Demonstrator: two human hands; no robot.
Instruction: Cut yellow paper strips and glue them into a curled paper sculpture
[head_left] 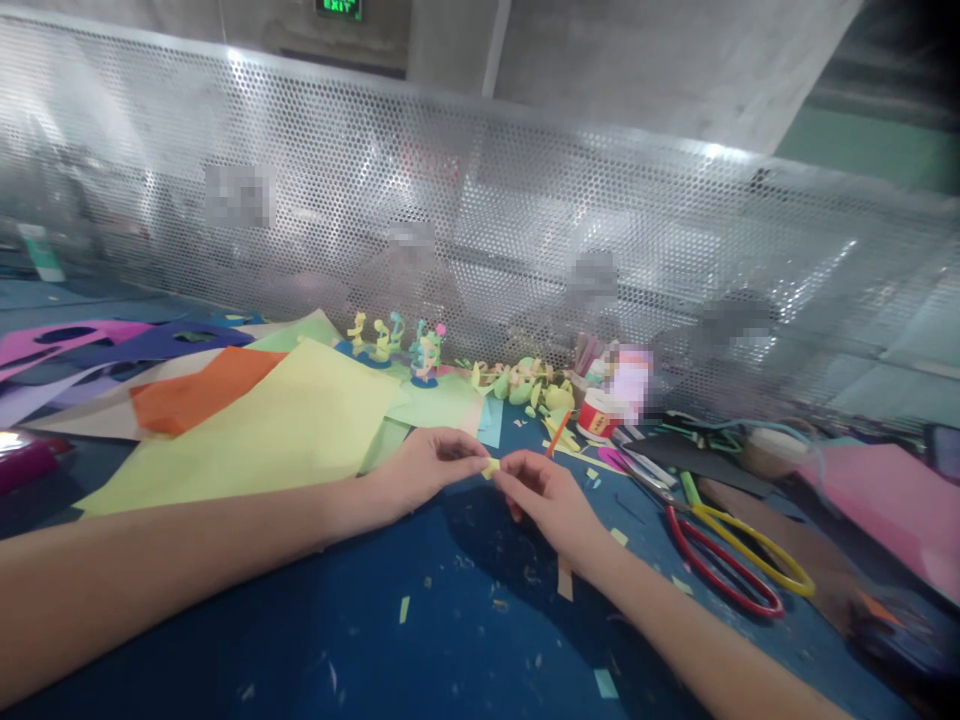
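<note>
A tiny piece of yellow paper [490, 468] is pinched between my two hands, just above the blue tabletop [450, 600]. My left hand [431, 468] grips its left side between thumb and fingertips. On the other side, my right hand [544, 495] holds it with thumb and forefinger, the other fingers curled. A thin orange strip [557, 434] shows just beyond my right hand. To the left of my hands spreads a large pale yellow sheet [270, 430]. Small paper figures [426, 355] on blue bases stand behind.
Scissors [724, 560] with red and yellow handles lie on the right, by a pink sheet [892, 500]. A red and white cup [598, 415] stands behind my right hand. Paper scraps [404, 609] dot the table. A perforated metal screen [300, 200] runs along the back.
</note>
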